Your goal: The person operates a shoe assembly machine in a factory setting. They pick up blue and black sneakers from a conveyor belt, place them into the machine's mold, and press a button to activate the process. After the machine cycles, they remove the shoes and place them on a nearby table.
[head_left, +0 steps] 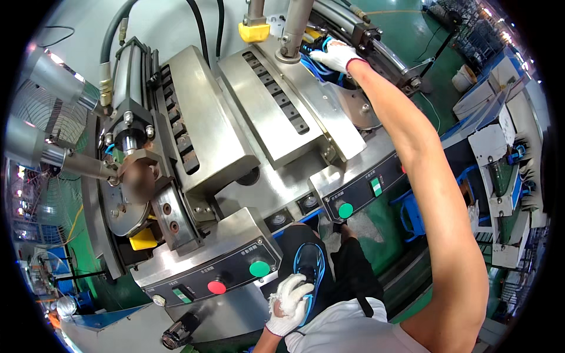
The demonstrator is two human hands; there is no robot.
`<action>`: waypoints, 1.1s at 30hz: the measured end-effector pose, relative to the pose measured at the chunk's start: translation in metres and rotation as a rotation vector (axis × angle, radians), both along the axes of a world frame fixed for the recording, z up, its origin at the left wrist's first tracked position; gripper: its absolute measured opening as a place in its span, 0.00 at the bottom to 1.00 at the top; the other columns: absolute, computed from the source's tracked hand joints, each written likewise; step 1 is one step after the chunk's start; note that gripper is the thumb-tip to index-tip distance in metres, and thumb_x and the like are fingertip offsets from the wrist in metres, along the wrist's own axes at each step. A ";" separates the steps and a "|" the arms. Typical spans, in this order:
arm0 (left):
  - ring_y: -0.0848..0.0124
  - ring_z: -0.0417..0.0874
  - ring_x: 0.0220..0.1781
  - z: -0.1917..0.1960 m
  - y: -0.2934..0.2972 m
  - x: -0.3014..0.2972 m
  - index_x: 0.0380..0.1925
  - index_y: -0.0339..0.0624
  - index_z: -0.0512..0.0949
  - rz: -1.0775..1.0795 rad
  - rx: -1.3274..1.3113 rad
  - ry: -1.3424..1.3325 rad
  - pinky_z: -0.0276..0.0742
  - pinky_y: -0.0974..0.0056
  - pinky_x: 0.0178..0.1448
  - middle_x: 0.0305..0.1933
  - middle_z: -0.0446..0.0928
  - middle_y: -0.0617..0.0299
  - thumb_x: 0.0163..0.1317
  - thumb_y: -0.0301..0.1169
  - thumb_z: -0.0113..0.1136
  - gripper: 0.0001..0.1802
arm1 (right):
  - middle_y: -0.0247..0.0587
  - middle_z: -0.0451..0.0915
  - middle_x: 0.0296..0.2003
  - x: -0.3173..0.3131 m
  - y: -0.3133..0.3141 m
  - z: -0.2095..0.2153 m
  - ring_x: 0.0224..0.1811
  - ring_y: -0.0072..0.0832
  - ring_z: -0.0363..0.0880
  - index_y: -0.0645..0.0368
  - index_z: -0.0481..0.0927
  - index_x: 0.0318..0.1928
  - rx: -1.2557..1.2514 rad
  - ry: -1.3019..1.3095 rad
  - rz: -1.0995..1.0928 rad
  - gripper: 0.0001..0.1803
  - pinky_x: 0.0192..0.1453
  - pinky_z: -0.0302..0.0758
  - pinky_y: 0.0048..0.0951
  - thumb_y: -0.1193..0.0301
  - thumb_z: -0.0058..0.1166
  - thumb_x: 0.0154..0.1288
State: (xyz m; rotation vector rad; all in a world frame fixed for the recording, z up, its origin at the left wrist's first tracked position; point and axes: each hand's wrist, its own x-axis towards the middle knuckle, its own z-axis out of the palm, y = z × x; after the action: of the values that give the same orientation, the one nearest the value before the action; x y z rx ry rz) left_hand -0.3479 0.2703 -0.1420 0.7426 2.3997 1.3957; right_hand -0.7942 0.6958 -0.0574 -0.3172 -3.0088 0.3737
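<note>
My left hand [289,301], in a white knit glove, grips a black shoe [310,260] with blue edging at its lower end. That shoe is held above my lap, below the machine's front panel. At the upper right, my right arm reaches across to the machine's far right station. There my right hand [335,56], also gloved in white, closes on a second black and blue shoe [318,69]. Part of this shoe is hidden by the hand and the steel post [291,44] beside it.
The metal press machine [212,112] fills the middle, with cylinders at both sides. Its front panel carries green buttons [259,269] and a red button [216,286]. Yellow blocks [253,32] hang at the post. A blue stool [414,212] and a white bucket [464,77] stand to the right.
</note>
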 end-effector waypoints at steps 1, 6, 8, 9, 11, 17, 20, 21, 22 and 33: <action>0.46 0.77 0.64 -0.001 0.003 -0.003 0.50 0.47 0.83 -0.026 -0.012 0.018 0.74 0.47 0.68 0.60 0.77 0.49 0.51 0.21 0.63 0.23 | 0.63 0.81 0.60 -0.001 0.019 0.009 0.63 0.49 0.81 0.67 0.82 0.60 -0.049 -0.131 0.087 0.44 0.68 0.75 0.40 0.37 0.52 0.63; 0.47 0.79 0.61 0.004 0.004 -0.003 0.48 0.45 0.83 -0.027 0.033 0.049 0.75 0.48 0.66 0.57 0.78 0.48 0.54 0.21 0.63 0.19 | 0.66 0.70 0.70 0.132 -0.054 0.009 0.74 0.51 0.70 0.69 0.66 0.74 -0.076 0.400 0.101 0.47 0.77 0.67 0.42 0.43 0.53 0.69; 0.47 0.79 0.61 -0.006 0.000 0.000 0.48 0.44 0.84 -0.008 0.065 0.044 0.75 0.48 0.66 0.58 0.78 0.47 0.55 0.21 0.62 0.19 | 0.65 0.67 0.72 0.233 -0.101 0.008 0.76 0.54 0.66 0.68 0.63 0.75 -0.374 0.438 0.208 0.44 0.79 0.63 0.46 0.58 0.64 0.65; 0.47 0.78 0.62 -0.008 0.000 0.001 0.48 0.43 0.84 -0.005 0.075 0.048 0.75 0.49 0.67 0.59 0.78 0.47 0.55 0.22 0.62 0.19 | 0.65 0.67 0.72 0.280 -0.121 0.008 0.75 0.56 0.67 0.67 0.64 0.75 -0.492 0.410 0.220 0.45 0.79 0.63 0.47 0.63 0.68 0.62; 0.48 0.78 0.63 -0.013 0.000 0.006 0.48 0.43 0.84 -0.012 0.073 0.048 0.73 0.49 0.68 0.60 0.78 0.48 0.56 0.22 0.62 0.18 | 0.65 0.65 0.73 0.334 -0.138 -0.041 0.76 0.61 0.63 0.66 0.62 0.76 -0.382 0.576 0.390 0.46 0.80 0.61 0.51 0.61 0.68 0.62; 0.49 0.77 0.66 -0.016 0.026 0.012 0.49 0.43 0.83 -0.016 0.192 0.024 0.71 0.51 0.72 0.62 0.77 0.49 0.62 0.19 0.59 0.16 | 0.63 0.49 0.80 0.360 -0.142 -0.114 0.83 0.62 0.44 0.64 0.52 0.80 -0.040 0.203 0.295 0.54 0.86 0.37 0.55 0.45 0.57 0.66; 0.56 0.79 0.62 -0.009 0.047 0.015 0.48 0.37 0.80 0.006 0.166 0.020 0.71 0.56 0.71 0.58 0.79 0.50 0.63 0.17 0.54 0.15 | 0.63 0.45 0.81 0.415 -0.130 -0.102 0.85 0.60 0.38 0.64 0.47 0.81 -0.282 0.173 0.223 0.55 0.86 0.36 0.54 0.44 0.55 0.68; 0.57 0.79 0.62 -0.011 0.052 0.017 0.49 0.37 0.79 0.028 0.200 0.021 0.71 0.57 0.71 0.58 0.78 0.50 0.63 0.16 0.53 0.15 | 0.63 0.45 0.81 0.444 -0.128 -0.105 0.85 0.58 0.39 0.64 0.47 0.81 -0.367 0.196 0.234 0.55 0.86 0.40 0.53 0.45 0.57 0.67; 0.58 0.79 0.63 -0.010 0.060 0.020 0.49 0.37 0.79 0.053 0.233 0.013 0.71 0.57 0.71 0.58 0.78 0.51 0.64 0.16 0.53 0.15 | 0.63 0.45 0.81 0.479 -0.127 -0.110 0.85 0.56 0.39 0.65 0.47 0.81 -0.451 0.216 0.246 0.56 0.86 0.43 0.51 0.47 0.59 0.67; 0.46 0.74 0.70 0.127 0.298 0.108 0.53 0.39 0.79 -0.627 0.571 0.340 0.68 0.47 0.75 0.67 0.72 0.46 0.59 0.18 0.63 0.20 | 0.61 0.61 0.76 0.686 -0.087 -0.048 0.80 0.51 0.60 0.68 0.58 0.77 -0.235 0.776 -0.562 0.50 0.81 0.59 0.45 0.61 0.71 0.61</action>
State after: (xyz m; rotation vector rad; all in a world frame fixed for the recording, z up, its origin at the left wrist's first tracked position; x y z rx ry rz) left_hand -0.2399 0.5684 -0.0151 1.8060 1.6784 1.7497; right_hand -0.1085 0.6084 -0.1050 -0.7915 -2.0191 0.6123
